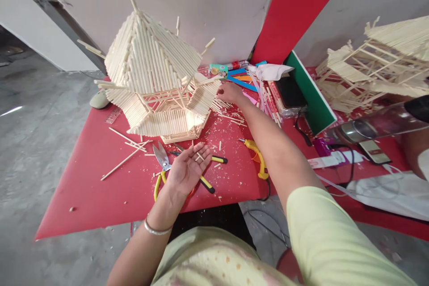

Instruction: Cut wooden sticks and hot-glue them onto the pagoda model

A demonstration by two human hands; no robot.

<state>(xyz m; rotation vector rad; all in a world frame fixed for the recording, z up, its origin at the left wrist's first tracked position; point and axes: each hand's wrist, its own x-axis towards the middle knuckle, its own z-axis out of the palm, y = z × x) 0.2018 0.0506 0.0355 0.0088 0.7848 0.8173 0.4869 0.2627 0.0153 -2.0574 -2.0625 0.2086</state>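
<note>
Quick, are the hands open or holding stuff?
Left hand: open, palm up, small stick pieces on it.
Right hand: beside the stick house; can't tell whether it's holding anything.

Before you, the red tabletop (90, 201) bore a stick-built model (150, 62) at its far side, a mouse (99, 99) and clear ruler (113, 115) to the far left. Nearer you lay loose sticks (125, 161) at left, yellow-handled shears (162, 157) and black-and-yellow pliers (220, 160) mid-table, and a yellow glue gun (259, 161) on the right. Wood crumbs (231, 172) littered the surface around the tools.
</note>
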